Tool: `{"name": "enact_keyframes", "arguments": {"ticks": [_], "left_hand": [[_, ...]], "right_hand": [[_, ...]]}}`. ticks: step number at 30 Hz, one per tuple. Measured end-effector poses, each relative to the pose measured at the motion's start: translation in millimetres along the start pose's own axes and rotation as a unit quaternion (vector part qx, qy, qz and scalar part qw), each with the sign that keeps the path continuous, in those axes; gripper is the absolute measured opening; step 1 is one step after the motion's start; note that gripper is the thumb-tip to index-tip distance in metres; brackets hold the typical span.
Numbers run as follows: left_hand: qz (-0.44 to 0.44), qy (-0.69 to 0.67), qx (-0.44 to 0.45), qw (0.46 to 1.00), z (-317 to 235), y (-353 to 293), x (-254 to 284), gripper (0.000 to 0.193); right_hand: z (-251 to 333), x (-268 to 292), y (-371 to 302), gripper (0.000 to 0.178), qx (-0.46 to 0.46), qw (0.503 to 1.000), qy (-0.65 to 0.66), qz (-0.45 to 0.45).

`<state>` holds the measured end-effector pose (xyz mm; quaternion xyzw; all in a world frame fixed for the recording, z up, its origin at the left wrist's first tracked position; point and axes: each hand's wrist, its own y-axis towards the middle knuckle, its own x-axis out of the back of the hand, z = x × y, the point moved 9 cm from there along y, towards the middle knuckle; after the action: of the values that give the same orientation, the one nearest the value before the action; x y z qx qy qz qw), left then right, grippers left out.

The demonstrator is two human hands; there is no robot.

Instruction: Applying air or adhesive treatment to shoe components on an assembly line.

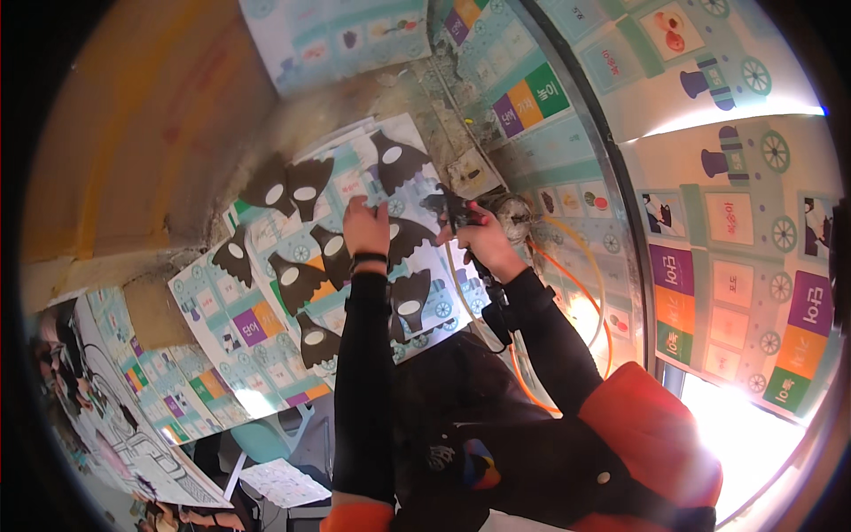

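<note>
The left hand (pixel 365 226) lay spread on a dark pointed leather cutout (pixel 408 238); just right of it, the right hand (pixel 483 241) gripped a small black spray tool (pixel 454 211); coating seemingly underway; steadiness needed next.

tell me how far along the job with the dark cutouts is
Done, by the look of it: several dark cutouts lie spread over the printed sheets. In hand: the left hand presses one cutout, the right hand holds a small dark tool beside it. What remains cannot be told.

right hand (pixel 483 239) fingers hidden around dark tool (pixel 452 208), tool's shape too small to tell
</note>
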<state>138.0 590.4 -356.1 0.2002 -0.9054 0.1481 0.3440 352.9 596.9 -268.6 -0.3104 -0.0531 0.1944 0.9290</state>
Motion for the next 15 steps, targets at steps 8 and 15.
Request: {"name": "enact_keyframes", "arguments": {"ticks": [8,15], "left_hand": [[-0.048,0.192,0.046,0.979,-24.6,73.2,-48.5,0.043],[0.103,0.198,0.071,0.972,25.3,90.6,8.2,0.056]], "right_hand": [[19.1,26.1,1.5,0.05,0.006,0.999,0.027,-0.019],[44.2,-6.1,50.8,0.043,0.003,0.999,-0.044,0.028]]}}
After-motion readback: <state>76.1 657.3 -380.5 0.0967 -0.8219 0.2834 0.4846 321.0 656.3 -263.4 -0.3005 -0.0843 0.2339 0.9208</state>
